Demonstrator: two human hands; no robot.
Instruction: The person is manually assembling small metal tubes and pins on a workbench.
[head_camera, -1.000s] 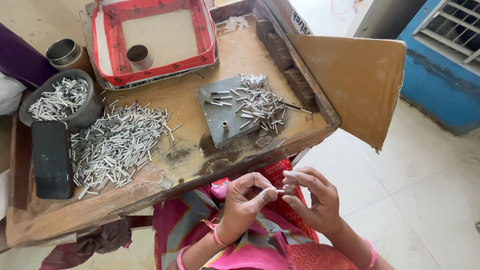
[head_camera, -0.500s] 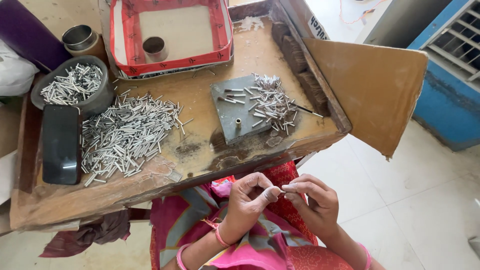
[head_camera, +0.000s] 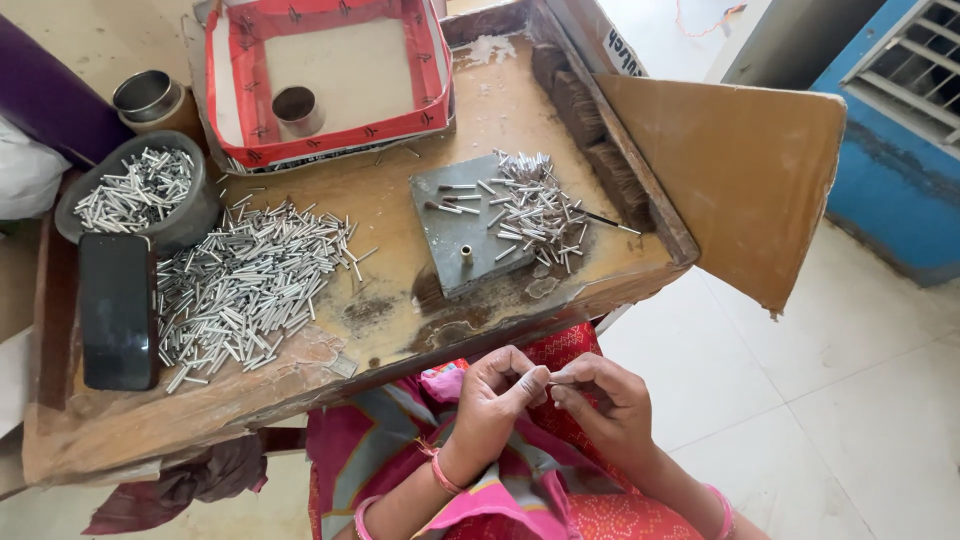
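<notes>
**A:** From the head camera, what are the hands doing?

**B:** Both are down over the lap, below the near edge of the wooden table (head_camera: 400, 330). The left hand (head_camera: 495, 395) and the right hand (head_camera: 610, 400) meet fingertip to fingertip, fingers curled in and pinched together. Between the fingertips there seems to be a small thin metal piece (head_camera: 550, 378), but it is too small to make out clearly.

**A:** So neither hand is spread?

**B:** No, both are drawn nearly closed, thumb against forefinger, pinching at that one spot.

**A:** And on the table itself?

**B:** Near the middle, towards the right edge, lies a grey metal plate (head_camera: 455, 235) with a scatter of short metal pins (head_camera: 535, 210) across its far right part. A small brass peg (head_camera: 466, 254) stands upright on the plate's near part.

**A:** Further left?

**B:** A big loose pile of silver tubes (head_camera: 245, 290) lies on the wood, and just beside it, along the left edge, a black phone (head_camera: 117, 310) lies flat. Beyond the phone sits a grey bowl (head_camera: 190, 225) filled with more tubes.

**A:** The far side?

**B:** A red-rimmed cardboard tray (head_camera: 330, 135) holds a small round tin (head_camera: 297, 110). Another metal tin (head_camera: 147, 97) stands at the far left corner. A brown cardboard flap (head_camera: 740, 180) hangs off the right edge.
</notes>
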